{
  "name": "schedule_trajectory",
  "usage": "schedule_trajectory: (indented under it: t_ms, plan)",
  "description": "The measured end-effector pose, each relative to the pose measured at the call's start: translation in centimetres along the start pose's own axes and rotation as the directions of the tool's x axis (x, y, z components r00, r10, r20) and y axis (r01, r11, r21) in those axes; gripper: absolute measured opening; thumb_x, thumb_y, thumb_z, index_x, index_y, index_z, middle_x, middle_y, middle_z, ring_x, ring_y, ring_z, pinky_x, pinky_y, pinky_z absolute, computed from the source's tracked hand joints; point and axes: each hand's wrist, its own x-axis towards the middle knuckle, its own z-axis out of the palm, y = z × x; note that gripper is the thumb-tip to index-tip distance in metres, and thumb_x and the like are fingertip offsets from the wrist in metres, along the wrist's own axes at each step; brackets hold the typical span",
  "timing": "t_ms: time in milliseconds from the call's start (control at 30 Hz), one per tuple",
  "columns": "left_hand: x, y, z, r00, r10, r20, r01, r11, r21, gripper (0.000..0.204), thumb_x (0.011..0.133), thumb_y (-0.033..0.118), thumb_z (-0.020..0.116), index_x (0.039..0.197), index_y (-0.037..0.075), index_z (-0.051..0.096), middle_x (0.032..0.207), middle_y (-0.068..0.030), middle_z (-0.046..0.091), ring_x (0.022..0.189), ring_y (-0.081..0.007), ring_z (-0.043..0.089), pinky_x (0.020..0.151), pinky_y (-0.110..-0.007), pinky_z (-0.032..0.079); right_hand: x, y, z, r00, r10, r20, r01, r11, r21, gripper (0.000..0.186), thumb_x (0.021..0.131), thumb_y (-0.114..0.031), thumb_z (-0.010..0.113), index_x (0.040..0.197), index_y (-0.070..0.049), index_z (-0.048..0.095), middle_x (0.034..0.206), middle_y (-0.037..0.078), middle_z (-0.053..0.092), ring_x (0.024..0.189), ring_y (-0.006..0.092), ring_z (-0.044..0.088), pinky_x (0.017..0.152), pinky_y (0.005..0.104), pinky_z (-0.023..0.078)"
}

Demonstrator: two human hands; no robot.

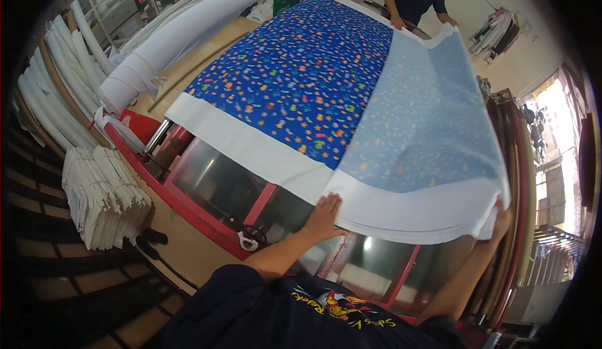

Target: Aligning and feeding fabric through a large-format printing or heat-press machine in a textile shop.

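Note:
A blue fabric (295, 67) with small colourful motifs and white borders lies across a red-framed machine table. Over its right part is a thin white sheet (426, 117), the blue showing faintly through it. My left hand (325, 217) rests at the near white border beside the sheet's left edge, fingers stretched out and thumb apart. At the near right corner my right hand (500, 220) is closed on the white sheet, and the sheet sags in folds there. Across the table, a co-worker's hands (399, 21) hold the far edge of the sheet.
A thick white roll (188, 38) lies along the left side of the machine. Below it stand tied bundles of folded white material (103, 195). Several upright tubes (69, 67) lean at the far left. The red frame (207, 220) runs along the near side; long rolls (517, 205) stand right.

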Motion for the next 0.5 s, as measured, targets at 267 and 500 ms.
schedule_trajectory:
  t_ms: [267, 500]
  plan:
    - [3.5, 6.5, 6.1, 0.978, -0.199, 0.058, 0.195, 0.786, -0.587, 0.064, 0.09, 0.023, 0.056, 0.141, -0.007, 0.032, 0.138, -0.0283, 0.045, 0.131, -0.0387, 0.043, 0.109, -0.043, 0.035, 1.6, -18.3, 26.3, 0.569, -0.689, 0.448, 0.792, 0.607, -0.072, 0.034, 0.088, -0.021, 0.062, 0.11, 0.004, 0.067, 0.101, 0.01, 0.068, 0.089, 0.0188, 0.064, 0.084, 0.0303, 0.048]
    - [3.6, 4.1, 14.3, 0.714, -0.568, 0.409, 0.574, 0.14, -0.807, 0.069, 0.097, 0.053, 0.044, 0.122, -0.01, 0.055, 0.125, -0.0288, 0.057, 0.12, -0.0361, 0.054, 0.1, -0.038, 0.041, -12.4, -13.8, 52.2, 0.161, -0.58, 0.799, 0.558, 0.721, 0.411, 0.066, 0.092, -0.025, 0.063, 0.145, 0.0, 0.033, 0.135, 0.022, 0.052, 0.114, 0.0288, 0.058, 0.093, 0.0357, 0.048]
